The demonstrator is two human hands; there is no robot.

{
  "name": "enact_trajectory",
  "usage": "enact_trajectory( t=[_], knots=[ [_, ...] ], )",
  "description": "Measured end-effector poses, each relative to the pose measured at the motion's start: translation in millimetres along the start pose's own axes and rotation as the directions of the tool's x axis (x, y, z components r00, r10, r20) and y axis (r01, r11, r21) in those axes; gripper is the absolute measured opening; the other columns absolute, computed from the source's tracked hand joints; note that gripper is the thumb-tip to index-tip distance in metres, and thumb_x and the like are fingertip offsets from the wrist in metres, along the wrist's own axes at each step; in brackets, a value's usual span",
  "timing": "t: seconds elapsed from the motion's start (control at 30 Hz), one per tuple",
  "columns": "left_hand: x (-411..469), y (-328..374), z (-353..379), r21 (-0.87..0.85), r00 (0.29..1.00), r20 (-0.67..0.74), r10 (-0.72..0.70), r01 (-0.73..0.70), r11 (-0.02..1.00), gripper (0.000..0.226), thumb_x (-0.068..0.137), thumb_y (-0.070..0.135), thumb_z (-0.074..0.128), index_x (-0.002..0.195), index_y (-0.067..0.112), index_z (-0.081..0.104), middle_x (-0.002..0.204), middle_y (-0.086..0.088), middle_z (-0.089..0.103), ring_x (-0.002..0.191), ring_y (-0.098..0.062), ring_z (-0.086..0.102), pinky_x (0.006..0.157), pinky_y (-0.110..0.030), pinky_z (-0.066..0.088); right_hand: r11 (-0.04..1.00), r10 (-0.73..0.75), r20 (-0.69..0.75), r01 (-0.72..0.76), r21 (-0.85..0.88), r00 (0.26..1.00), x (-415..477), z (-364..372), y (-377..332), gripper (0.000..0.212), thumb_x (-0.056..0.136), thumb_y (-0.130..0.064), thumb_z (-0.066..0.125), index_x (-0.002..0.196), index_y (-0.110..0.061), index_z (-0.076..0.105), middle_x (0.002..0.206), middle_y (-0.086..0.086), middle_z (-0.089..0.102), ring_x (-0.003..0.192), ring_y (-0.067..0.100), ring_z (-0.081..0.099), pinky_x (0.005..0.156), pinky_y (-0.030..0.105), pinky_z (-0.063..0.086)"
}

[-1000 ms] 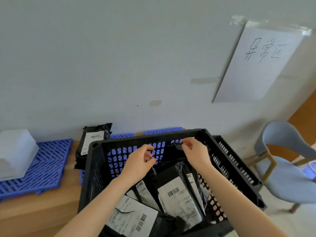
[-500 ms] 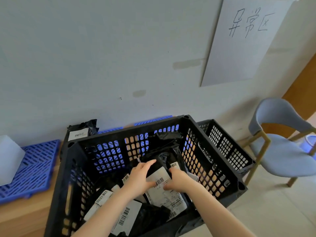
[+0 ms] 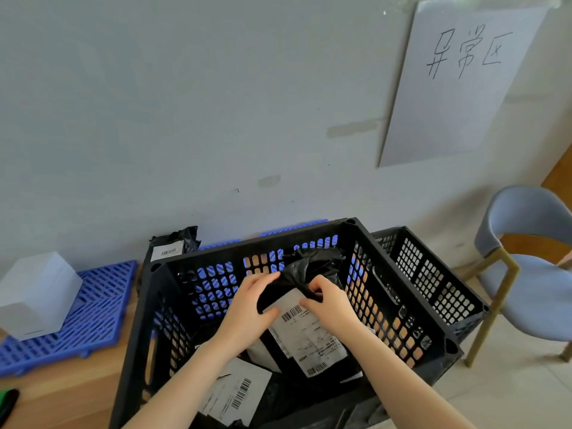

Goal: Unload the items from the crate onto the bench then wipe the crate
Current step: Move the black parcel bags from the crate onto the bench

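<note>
Both hands, left hand [image 3: 247, 314] and right hand [image 3: 332, 306], pinch one black parcel [image 3: 305, 308] (white barcode label up) inside the black crate [image 3: 399, 292]. Crate sits on the wooden bench [image 3: 71, 394]; another labelled parcel [image 3: 236, 394] lies near its front.

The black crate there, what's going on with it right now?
A person is emptying the black crate, which sits against the wooden bench. Both hands are inside it: the left hand and right hand grip the top of one black labelled parcel. At least one more labelled parcel lies in the crate. One black parcel already sits on the bench behind it. Wiping has not begun.
</note>
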State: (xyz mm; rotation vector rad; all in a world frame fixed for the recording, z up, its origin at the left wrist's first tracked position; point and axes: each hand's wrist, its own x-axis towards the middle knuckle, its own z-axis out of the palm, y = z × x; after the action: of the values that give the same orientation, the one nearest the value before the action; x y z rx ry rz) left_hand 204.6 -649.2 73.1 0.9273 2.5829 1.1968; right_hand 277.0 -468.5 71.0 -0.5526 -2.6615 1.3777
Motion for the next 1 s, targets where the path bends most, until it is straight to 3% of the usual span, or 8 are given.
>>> enact_trajectory(
  t=[0.2, 0.3, 0.37, 0.47, 0.6, 0.7, 0.83, 1.0],
  knots=[
    [11.3, 5.3, -41.2, -0.065, 0.957, -0.282, 0.073, -0.095, 0.993, 0.056, 0.089, 0.019, 0.07, 0.135, 0.041, 0.048, 0.14, 0.017, 0.035, 0.132, 0.0, 0.037, 0.1, -0.016, 0.039, 0.968, -0.01, -0.189, 0.057, 0.244, 0.982, 8.7, -19.6, -41.2, 0.019, 0.089, -0.024, 0.066, 0.084, -0.028, 0.048, 0.083, -0.007, 0.063, 0.068, 0.002, 0.06, 0.05, 0.013, 0.042],
    [13.9, -2.3, -65.3, -0.115, 0.917, -0.389, 0.086, -0.141, 0.983, 0.054, 0.088, 0.021, 0.071, 0.124, 0.053, 0.046, 0.125, 0.031, 0.037, 0.121, 0.005, 0.044, 0.093, -0.017, 0.044, 0.907, 0.038, -0.275, 0.083, 0.414, 0.961, 20.1, -25.0, -71.0, 0.015, 0.089, -0.024, 0.065, 0.086, -0.024, 0.05, 0.091, 0.002, 0.066, 0.082, 0.017, 0.067, 0.065, 0.035, 0.058],
    [15.5, -6.8, -77.4, -0.173, 0.921, -0.385, 0.055, -0.131, 0.976, 0.053, 0.089, 0.024, 0.069, 0.121, 0.059, 0.046, 0.124, 0.028, 0.041, 0.119, 0.003, 0.048, 0.091, -0.019, 0.047, 0.83, 0.089, -0.29, 0.09, 0.551, 0.953, 30.2, -24.7, -91.2, 0.013, 0.089, -0.023, 0.064, 0.091, -0.02, 0.052, 0.096, 0.007, 0.068, 0.089, 0.025, 0.068, 0.077, 0.048, 0.058],
    [20.6, -18.3, -102.5, -0.218, 0.948, -0.315, 0.054, -0.127, 0.968, 0.058, 0.09, 0.03, 0.066, 0.13, 0.064, 0.039, 0.127, 0.024, 0.047, 0.119, 0.006, 0.05, 0.089, -0.016, 0.046, 0.749, 0.101, -0.294, 0.122, 0.652, 0.95, 50.8, -8.2, -131.7, 0.012, 0.09, -0.022, 0.063, 0.094, -0.019, 0.052, 0.099, 0.007, 0.069, 0.092, 0.024, 0.067, 0.081, 0.048, 0.057],
    [32.2, -42.9, -149.8, -0.219, 0.947, -0.32, 0.026, -0.1, 0.97, 0.074, 0.088, 0.034, 0.07, 0.141, 0.061, 0.027, 0.123, 0.044, 0.039, 0.116, 0.019, 0.044, 0.092, -0.018, 0.044, 0.747, 0.059, -0.315, 0.167, 0.643, 0.947, 82.5, 30.2, -185.2, 0.01, 0.091, -0.025, 0.061, 0.096, -0.025, 0.052, 0.101, 0.003, 0.068, 0.09, 0.021, 0.068, 0.077, 0.046, 0.059],
    [41.6, -70.9, -186.0, -0.154, 0.938, -0.347, 0.018, -0.076, 0.985, 0.083, 0.086, 0.031, 0.073, 0.142, 0.061, 0.02, 0.125, 0.03, 0.039, 0.12, 0.013, 0.039, 0.097, -0.017, 0.04, 0.753, -0.046, -0.275, 0.214, 0.622, 0.96, 104.4, 62.0, -220.4, 0.009, 0.092, -0.025, 0.06, 0.099, -0.031, 0.057, 0.099, -0.006, 0.069, 0.087, 0.014, 0.069, 0.063, 0.03, 0.059],
    [57.6, -112.9, -222.0, -0.199, 0.917, -0.393, -0.07, -0.01, 0.98, 0.077, 0.089, 0.031, 0.07, 0.141, 0.058, 0.021, 0.127, 0.014, 0.037, 0.114, 0.013, 0.039, 0.08, 0.003, 0.038, 0.86, -0.221, -0.058, 0.223, 0.46, 0.974, 139.0, 111.7, -255.8, 0.046, 0.089, -0.022, 0.063, 0.131, -0.035, 0.051, 0.122, -0.004, 0.051, 0.106, 0.015, 0.059, 0.081, 0.036, 0.058],
    [68.5, -176.4, -244.6, -0.235, 0.883, -0.44, -0.164, 0.063, 0.97, 0.062, 0.089, 0.033, 0.069, 0.136, 0.052, 0.034, 0.126, 0.013, 0.041, 0.111, 0.016, 0.041, 0.075, 0.009, 0.034, 0.94, -0.279, 0.093, 0.252, 0.229, 0.956, 180.1, 174.2, -273.1, 0.077, 0.084, -0.019, 0.068, 0.145, -0.041, 0.027, 0.121, -0.007, 0.05, 0.105, 0.011, 0.058, 0.08, 0.028, 0.057]
  ],
)
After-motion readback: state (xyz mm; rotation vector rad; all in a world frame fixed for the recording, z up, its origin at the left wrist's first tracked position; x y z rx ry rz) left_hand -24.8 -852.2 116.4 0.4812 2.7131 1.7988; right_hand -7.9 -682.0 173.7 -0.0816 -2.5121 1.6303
